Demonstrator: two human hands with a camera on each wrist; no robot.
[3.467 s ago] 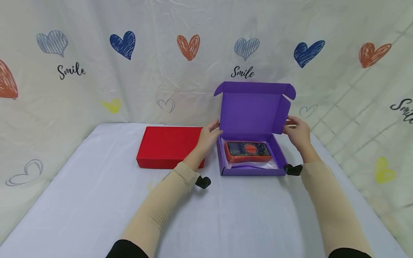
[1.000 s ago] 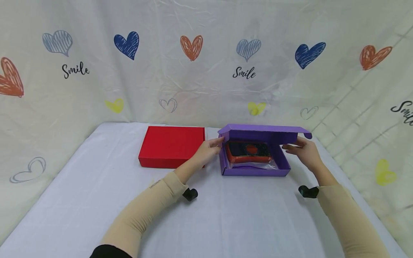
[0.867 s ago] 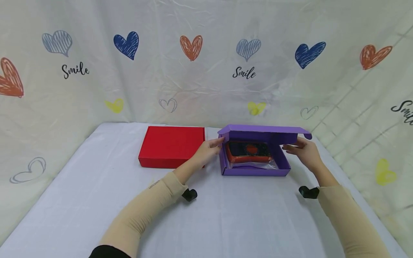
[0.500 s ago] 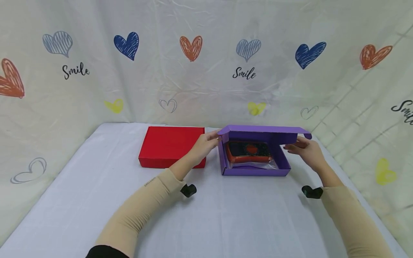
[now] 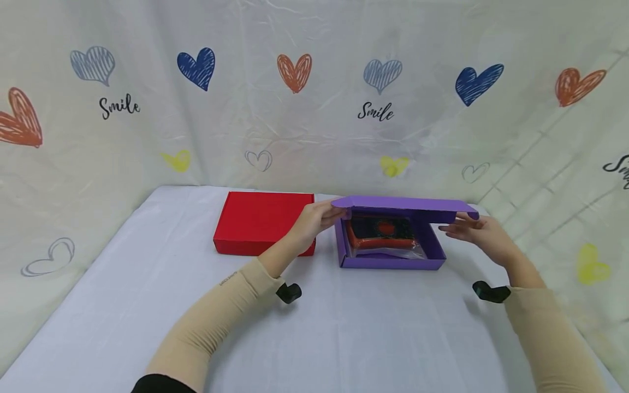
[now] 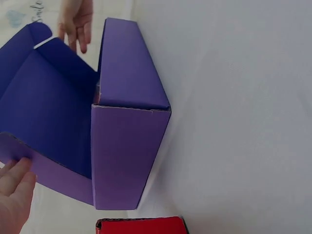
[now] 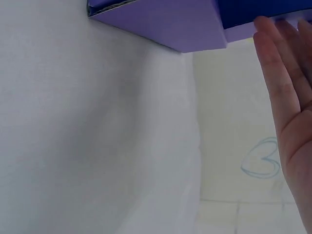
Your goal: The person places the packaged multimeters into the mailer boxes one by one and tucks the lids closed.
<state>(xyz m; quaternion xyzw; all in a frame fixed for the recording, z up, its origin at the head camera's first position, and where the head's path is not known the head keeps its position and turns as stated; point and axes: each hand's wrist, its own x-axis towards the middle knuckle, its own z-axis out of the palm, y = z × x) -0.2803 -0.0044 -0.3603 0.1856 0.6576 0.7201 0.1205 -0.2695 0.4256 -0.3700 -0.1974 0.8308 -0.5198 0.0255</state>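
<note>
A purple cardboard box [image 5: 390,263] stands right of the middle of the table, its hinged lid [image 5: 408,204] tilted forward and partly lowered. Inside lies a red-orange multimeter [image 5: 380,243] with a dark face, on clear plastic; the lid shades it. My left hand [image 5: 314,221] is at the lid's left side, and in the left wrist view its straight fingers [image 6: 19,178] touch the outside of the side flap [image 6: 61,170]. At the lid's right side is my right hand [image 5: 484,237]. In the right wrist view its extended fingers [image 7: 275,78] touch or nearly touch the right flap.
A closed red box [image 5: 265,218] sits left of the purple one, partly behind my left hand. Both stand on a white-covered table [image 5: 314,338]. Behind it hangs a pale curtain [image 5: 324,125] printed with hearts and "Smile".
The lid has swung forward and down from upright, sinking slightly more in the last half second. My left hand moved up along its flap; my right hand shifted right, its fingers straighter.
</note>
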